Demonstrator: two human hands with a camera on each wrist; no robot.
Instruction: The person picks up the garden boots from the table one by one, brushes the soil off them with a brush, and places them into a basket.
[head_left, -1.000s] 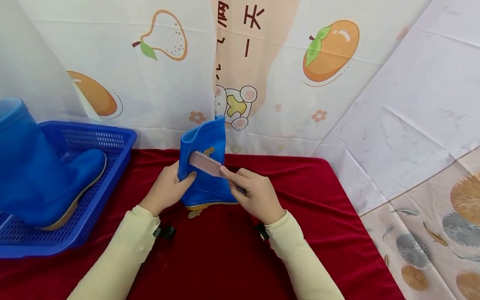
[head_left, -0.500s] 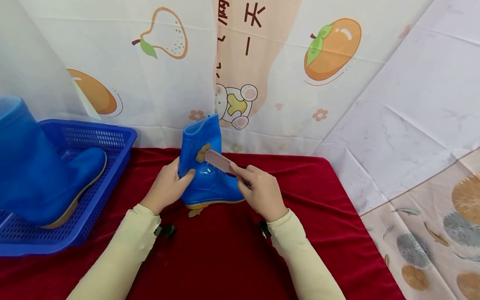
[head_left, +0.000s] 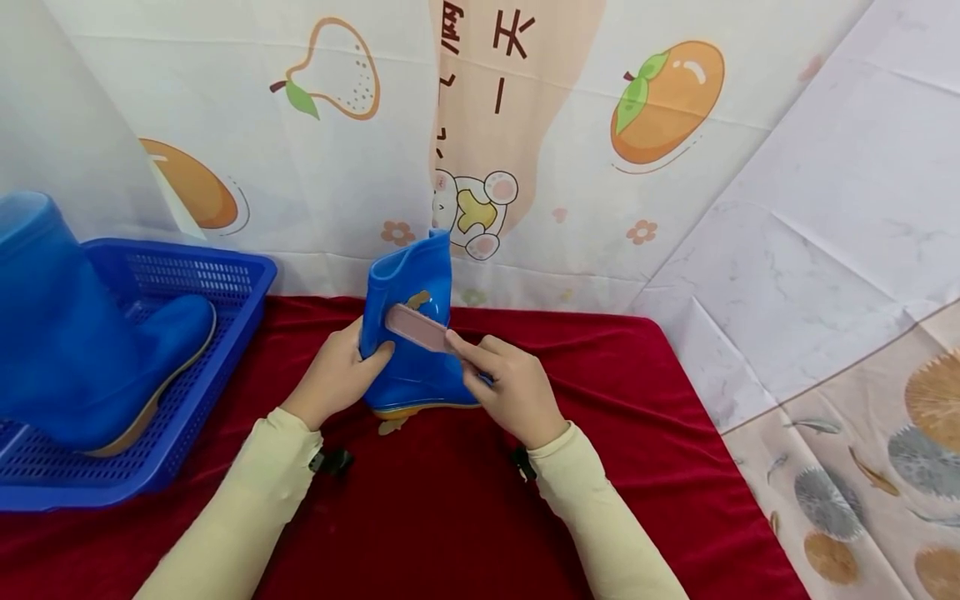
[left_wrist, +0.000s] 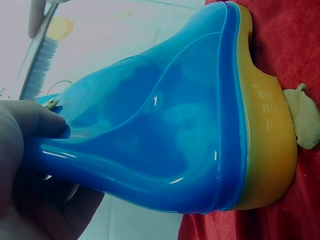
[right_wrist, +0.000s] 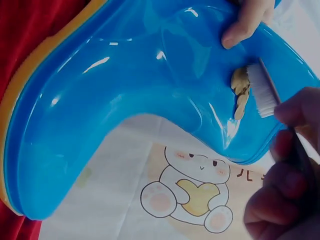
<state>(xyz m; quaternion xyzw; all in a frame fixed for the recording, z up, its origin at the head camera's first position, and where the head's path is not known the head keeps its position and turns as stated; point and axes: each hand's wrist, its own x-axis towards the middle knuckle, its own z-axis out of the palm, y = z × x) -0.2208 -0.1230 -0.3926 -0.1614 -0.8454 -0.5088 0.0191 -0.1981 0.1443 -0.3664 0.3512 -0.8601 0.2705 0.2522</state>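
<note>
A blue rain boot (head_left: 416,379) with a yellow sole stands on the red cloth, toe to the right. My left hand (head_left: 336,371) grips the back of its shaft, thumb on the near side. In my right hand (head_left: 517,387) is the handle of a scrubbing brush (head_left: 416,327) with a pinkish back. The brush's white bristles (right_wrist: 262,90) are against the shaft, right beside a brown mud-like smear (right_wrist: 241,87). Another brownish lump (left_wrist: 304,115) lies on the cloth by the heel. The brush head hides part of the shaft in the head view.
At the left, a blue plastic basket (head_left: 258,283) holds a second blue boot (head_left: 67,358), which leans up over its rim. Red cloth (head_left: 600,367) covers the table. A white printed curtain (head_left: 555,250) hangs close behind the boot.
The brush slid right and down across the shaft, exposing the brown smear, then came back left to overlap it. The boot tipped slightly with the strokes; my left hand kept its grip.
</note>
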